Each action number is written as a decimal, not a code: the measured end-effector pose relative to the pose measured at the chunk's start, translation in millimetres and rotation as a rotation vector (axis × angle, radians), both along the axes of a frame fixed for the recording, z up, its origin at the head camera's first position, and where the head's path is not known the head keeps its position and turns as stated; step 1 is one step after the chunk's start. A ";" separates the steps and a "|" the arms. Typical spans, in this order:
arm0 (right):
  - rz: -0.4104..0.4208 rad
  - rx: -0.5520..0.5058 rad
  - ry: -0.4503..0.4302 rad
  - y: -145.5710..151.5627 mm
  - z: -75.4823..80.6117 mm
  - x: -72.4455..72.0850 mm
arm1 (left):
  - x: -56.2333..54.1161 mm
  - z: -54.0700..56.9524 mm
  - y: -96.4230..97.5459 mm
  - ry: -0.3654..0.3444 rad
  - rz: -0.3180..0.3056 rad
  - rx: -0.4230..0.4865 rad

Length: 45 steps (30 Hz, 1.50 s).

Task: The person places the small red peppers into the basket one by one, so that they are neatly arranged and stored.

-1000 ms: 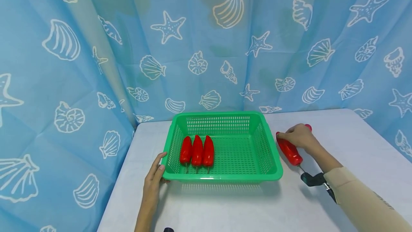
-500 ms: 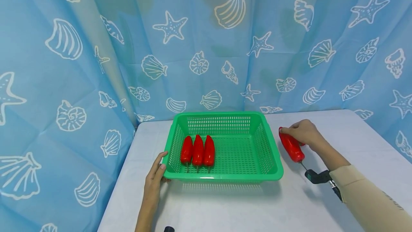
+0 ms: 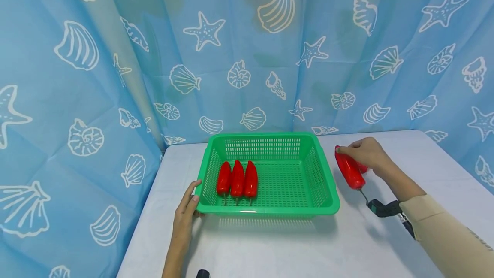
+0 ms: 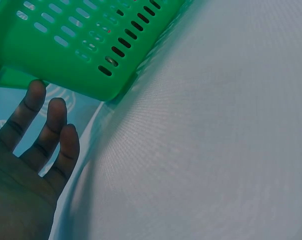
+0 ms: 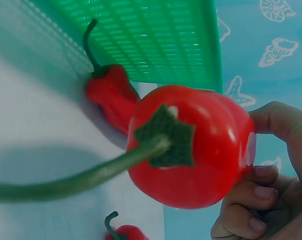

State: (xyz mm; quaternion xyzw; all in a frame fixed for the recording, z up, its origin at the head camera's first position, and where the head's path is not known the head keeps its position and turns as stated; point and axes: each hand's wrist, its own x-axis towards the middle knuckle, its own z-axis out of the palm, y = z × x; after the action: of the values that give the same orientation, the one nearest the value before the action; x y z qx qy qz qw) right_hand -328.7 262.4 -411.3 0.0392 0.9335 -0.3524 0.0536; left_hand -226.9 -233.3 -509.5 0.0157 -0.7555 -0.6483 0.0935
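Head view: right fingers round red pepper, left fingers relaxed against basket, sleeve print illegible.

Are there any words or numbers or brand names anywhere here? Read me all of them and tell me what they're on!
Right sleeve: a small line of dark print, too small and blurred to read.
Nothing else has writing that I can see: the blue curtain shows white shell and starfish drawings, and I see no words on the green basket or red peppers.
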 end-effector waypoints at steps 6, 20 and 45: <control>0.016 -0.028 0.022 -4.0 7.0 1.6 | 0.3 -0.1 -0.1 0.006 0.005 0.006; 0.013 -0.054 0.073 -18.2 22.9 5.1 | -1.4 -1.3 -2.7 0.034 -0.025 0.019; 0.049 -0.068 0.038 -58.8 45.2 -4.6 | -0.5 -2.2 -3.1 0.052 -0.028 0.015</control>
State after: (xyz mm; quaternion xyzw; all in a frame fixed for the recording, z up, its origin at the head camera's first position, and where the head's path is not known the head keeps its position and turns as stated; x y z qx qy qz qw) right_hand -333.3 203.6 -366.2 0.0077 0.9224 -0.3833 0.0460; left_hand -227.4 -236.4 -511.7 -0.0111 -0.7481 -0.6553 0.1041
